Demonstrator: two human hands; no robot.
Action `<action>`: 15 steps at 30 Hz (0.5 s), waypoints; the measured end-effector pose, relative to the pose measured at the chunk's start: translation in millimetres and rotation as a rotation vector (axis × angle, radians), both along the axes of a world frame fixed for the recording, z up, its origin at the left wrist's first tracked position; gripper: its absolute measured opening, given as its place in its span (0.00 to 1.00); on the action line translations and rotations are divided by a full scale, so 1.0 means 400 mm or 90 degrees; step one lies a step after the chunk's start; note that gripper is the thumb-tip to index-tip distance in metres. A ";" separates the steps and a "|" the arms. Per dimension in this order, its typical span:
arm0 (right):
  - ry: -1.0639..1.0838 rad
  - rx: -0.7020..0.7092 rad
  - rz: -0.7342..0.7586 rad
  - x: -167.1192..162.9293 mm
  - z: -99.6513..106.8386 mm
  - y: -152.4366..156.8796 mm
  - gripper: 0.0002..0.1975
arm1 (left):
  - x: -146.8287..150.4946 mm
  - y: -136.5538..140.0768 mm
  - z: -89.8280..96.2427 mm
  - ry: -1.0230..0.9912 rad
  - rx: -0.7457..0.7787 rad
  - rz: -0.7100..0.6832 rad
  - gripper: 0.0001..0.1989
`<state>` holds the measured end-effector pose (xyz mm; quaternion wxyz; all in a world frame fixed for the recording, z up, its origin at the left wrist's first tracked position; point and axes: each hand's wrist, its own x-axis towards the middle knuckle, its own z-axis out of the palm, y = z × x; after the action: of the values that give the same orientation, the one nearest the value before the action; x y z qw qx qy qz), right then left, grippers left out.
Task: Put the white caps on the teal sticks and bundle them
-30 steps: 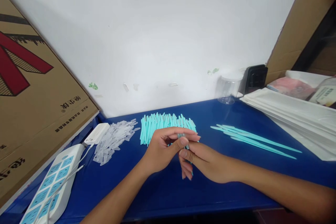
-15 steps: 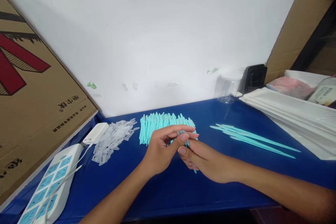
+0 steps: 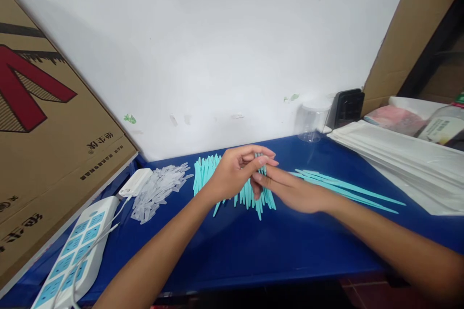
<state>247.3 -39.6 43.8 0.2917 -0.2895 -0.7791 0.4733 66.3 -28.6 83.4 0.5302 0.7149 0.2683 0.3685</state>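
My left hand (image 3: 237,169) has its thumb and fingers closed over the top of a small bundle of slim turquoise eyebrow razors (image 3: 260,170). Lower on the same bundle, my right hand (image 3: 295,193) is wrapped from the right, its thumb toward the left. The palms and fingers hide most of the bundle. Under and behind both hands, a row of many turquoise razors (image 3: 205,174) lies side by side on the blue table (image 3: 232,256). Several longer-looking turquoise razors (image 3: 348,188) lie fanned out to the right of my right hand.
Left of the row are a heap of small translucent caps (image 3: 159,190), a white adapter (image 3: 135,182) and a power strip (image 3: 78,251) with cables. A clear jar (image 3: 312,123), white sheets (image 3: 402,164) and a bottle (image 3: 440,123) stand or lie right. A cardboard box (image 3: 68,106) borders the left.
Both hands have moved together away from me, up over the razor row, keeping hold of the bundle. The row's near ends now show below the hands. The view has shifted slightly.
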 end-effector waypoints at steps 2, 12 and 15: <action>-0.006 0.067 -0.016 0.029 0.010 0.036 0.23 | 0.023 0.040 0.009 -0.011 0.020 -0.019 0.15; -0.044 0.135 -0.018 0.085 -0.009 0.135 0.34 | 0.092 0.131 -0.024 -0.009 0.068 -0.051 0.20; -0.058 0.142 -0.014 0.094 -0.024 0.151 0.33 | 0.097 0.143 -0.049 0.025 0.085 -0.017 0.22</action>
<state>284.9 20.9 34.0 0.2914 -0.2851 -0.8362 0.3668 105.3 28.5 64.0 0.4811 0.7591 0.2436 0.3646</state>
